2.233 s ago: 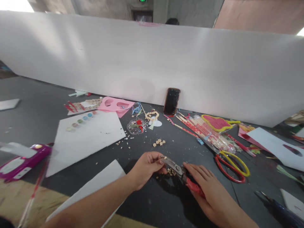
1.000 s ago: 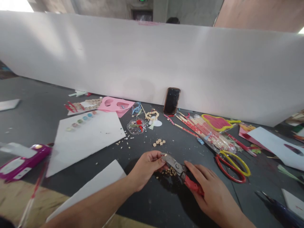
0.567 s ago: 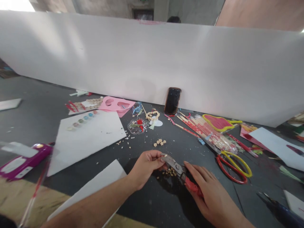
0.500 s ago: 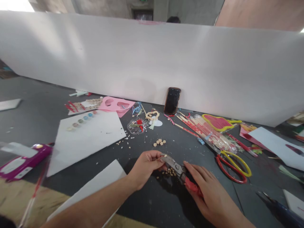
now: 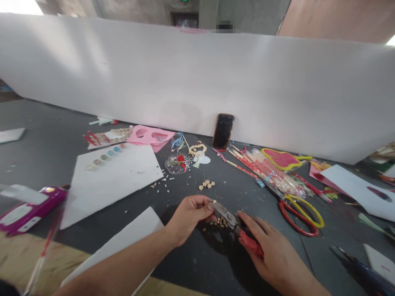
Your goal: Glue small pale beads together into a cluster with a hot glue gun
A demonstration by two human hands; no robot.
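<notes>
One green sign [image 5: 185,1], illegible, beyond hand-held pliers [image 5: 229,217]

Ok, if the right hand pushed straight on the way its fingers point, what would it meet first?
Most likely the left hand: the grey metal pliers with red handles, held in the right hand, aim at its fingertips. Tips and fingers look very close; depth leaves contact unclear.

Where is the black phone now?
In the head view, the phone leans upright against the white panel, right of centre, just behind the red-and-cream sticks.
</notes>
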